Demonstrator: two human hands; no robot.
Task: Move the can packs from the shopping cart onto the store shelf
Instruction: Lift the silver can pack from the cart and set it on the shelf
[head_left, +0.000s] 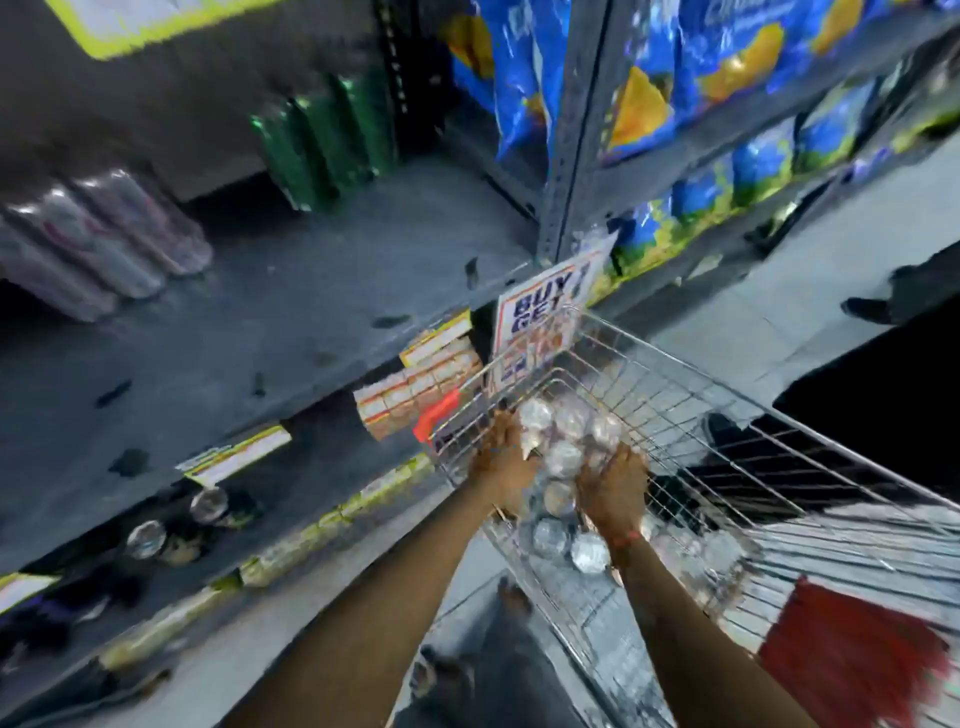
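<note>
A wire shopping cart (691, 415) stands at the lower right, against the shelf front. Inside it lies a plastic-wrapped pack of silver-topped cans (563, 441), with more cans (587, 551) lower in the basket. My left hand (501, 462) grips the left side of the can pack, and my right hand (613, 486) grips its right side. The dark grey store shelf (249, 322) spreads across the left. On it lie a wrapped pack of pale cans (104, 239) at the far left and a green can pack (327, 140) further back. The frame is blurred.
A "BUY GET" promo sign (545, 317) sticks out at the shelf's corner post, right above the cart. Blue snack bags (649, 78) fill the shelves to the right. Price tags (234, 457) line the shelf edge. A lower shelf holds cans (176, 525). Another person's shoes (872, 306) are at far right.
</note>
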